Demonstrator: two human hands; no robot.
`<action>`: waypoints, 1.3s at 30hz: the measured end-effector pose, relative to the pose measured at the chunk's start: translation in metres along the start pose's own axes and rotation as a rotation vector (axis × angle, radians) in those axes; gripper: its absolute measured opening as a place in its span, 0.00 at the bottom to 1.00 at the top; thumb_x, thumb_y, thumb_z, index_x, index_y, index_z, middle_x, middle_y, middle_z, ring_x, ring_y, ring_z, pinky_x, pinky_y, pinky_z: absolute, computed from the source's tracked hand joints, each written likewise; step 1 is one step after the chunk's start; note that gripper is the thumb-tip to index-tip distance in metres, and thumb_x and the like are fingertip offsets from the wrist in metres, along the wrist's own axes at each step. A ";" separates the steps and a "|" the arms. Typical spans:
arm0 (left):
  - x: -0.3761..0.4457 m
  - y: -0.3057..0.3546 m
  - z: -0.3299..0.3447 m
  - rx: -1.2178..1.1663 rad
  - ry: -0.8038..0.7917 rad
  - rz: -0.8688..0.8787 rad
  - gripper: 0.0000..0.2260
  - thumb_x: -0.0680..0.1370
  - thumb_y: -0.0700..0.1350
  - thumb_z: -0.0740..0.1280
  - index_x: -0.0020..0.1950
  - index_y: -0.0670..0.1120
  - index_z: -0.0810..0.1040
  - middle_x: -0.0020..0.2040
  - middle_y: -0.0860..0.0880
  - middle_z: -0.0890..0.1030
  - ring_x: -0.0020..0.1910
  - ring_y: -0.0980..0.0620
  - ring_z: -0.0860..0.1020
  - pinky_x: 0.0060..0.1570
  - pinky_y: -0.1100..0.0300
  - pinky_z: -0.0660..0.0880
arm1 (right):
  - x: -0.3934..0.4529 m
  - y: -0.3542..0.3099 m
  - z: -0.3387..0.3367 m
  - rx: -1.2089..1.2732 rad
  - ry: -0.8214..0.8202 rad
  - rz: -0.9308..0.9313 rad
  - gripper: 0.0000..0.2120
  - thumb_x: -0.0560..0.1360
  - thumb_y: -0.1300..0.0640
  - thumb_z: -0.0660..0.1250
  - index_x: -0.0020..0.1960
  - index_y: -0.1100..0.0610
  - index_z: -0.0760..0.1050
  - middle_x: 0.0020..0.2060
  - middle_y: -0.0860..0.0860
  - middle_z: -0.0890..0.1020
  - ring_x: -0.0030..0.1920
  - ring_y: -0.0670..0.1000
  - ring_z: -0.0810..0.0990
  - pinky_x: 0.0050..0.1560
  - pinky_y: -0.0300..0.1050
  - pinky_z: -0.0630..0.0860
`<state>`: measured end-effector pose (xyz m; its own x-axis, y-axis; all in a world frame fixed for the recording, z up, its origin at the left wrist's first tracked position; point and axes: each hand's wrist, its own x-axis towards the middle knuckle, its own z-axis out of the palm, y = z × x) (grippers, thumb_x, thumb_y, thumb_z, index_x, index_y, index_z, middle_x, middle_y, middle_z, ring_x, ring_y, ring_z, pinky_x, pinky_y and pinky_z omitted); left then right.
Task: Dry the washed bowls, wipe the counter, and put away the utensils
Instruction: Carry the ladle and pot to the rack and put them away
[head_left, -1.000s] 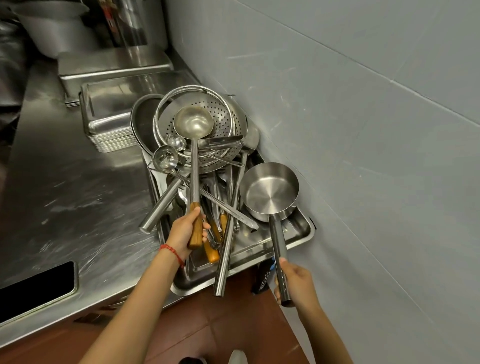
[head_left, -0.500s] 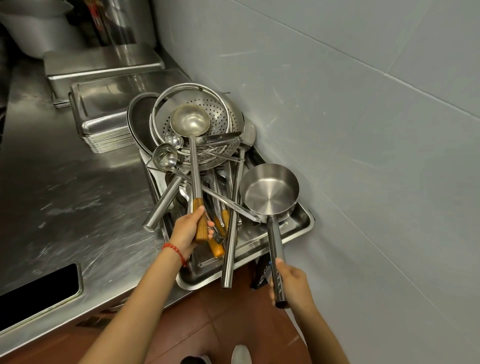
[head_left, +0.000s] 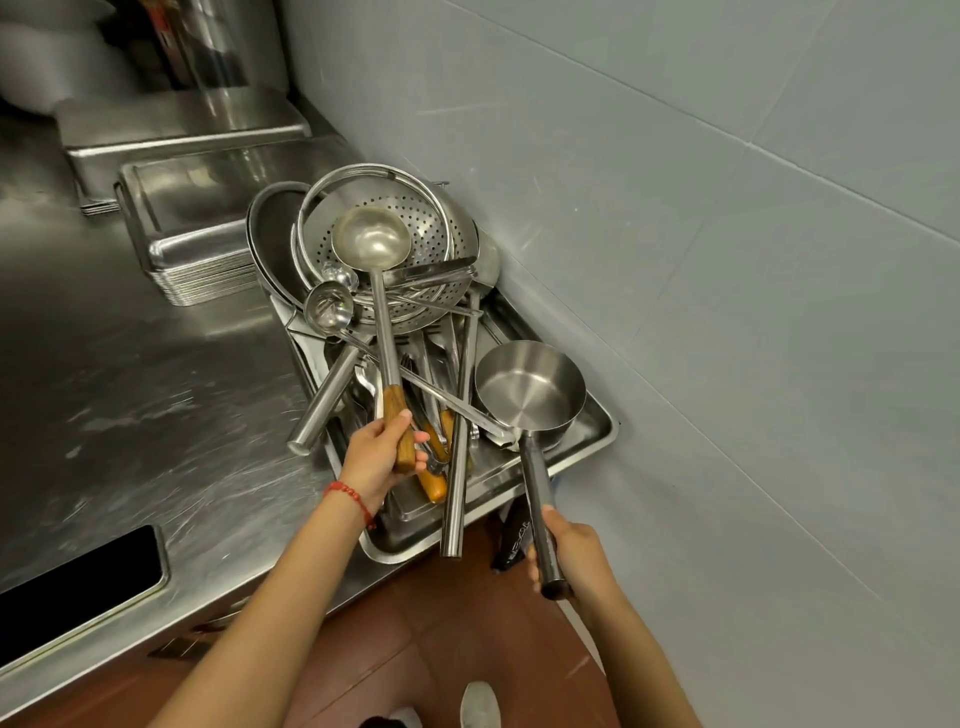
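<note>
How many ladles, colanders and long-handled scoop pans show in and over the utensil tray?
Ladles: 2, a big ladle with a wooden handle and a small ladle
Colanders: 1 colander
Scoop pans: 1 scoop pan
Total: 4

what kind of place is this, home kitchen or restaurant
Most likely a commercial kitchen: a long stainless steel counter, a stack of metal trays, and a steel tray heaped with large ladles and a colander.

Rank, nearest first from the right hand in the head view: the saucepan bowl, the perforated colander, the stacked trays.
From the right hand:
1. Saucepan bowl, just up its gripped handle, in the tray's right corner.
2. Perforated colander, behind the utensil pile.
3. Stacked trays, far left on the counter.
</note>
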<state>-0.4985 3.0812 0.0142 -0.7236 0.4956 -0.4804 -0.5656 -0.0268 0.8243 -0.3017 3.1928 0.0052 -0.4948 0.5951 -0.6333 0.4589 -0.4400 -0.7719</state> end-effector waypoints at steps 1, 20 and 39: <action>0.000 0.000 0.000 0.000 0.003 0.003 0.07 0.78 0.46 0.62 0.52 0.43 0.71 0.40 0.43 0.79 0.22 0.56 0.76 0.24 0.64 0.76 | 0.002 0.000 0.001 -0.004 0.002 0.010 0.19 0.79 0.51 0.57 0.42 0.67 0.72 0.24 0.58 0.74 0.18 0.52 0.73 0.18 0.40 0.70; -0.043 -0.009 -0.011 0.022 0.081 0.036 0.06 0.79 0.45 0.60 0.50 0.44 0.74 0.46 0.43 0.80 0.40 0.49 0.81 0.30 0.63 0.80 | 0.008 -0.014 -0.016 -0.558 0.190 -0.189 0.19 0.77 0.49 0.60 0.59 0.62 0.73 0.55 0.63 0.78 0.53 0.59 0.78 0.58 0.51 0.72; -0.228 -0.091 -0.127 1.420 0.753 0.276 0.23 0.79 0.53 0.56 0.73 0.47 0.60 0.75 0.47 0.61 0.74 0.49 0.57 0.71 0.51 0.53 | -0.093 0.012 0.080 -1.236 -0.286 -1.183 0.23 0.78 0.48 0.57 0.70 0.56 0.63 0.68 0.53 0.70 0.69 0.51 0.65 0.70 0.48 0.60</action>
<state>-0.3321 2.8605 0.0109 -0.9952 0.0881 0.0423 0.0967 0.9494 0.2989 -0.3096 3.0786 0.0504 -0.9947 0.0007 0.1031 -0.0386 0.9246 -0.3790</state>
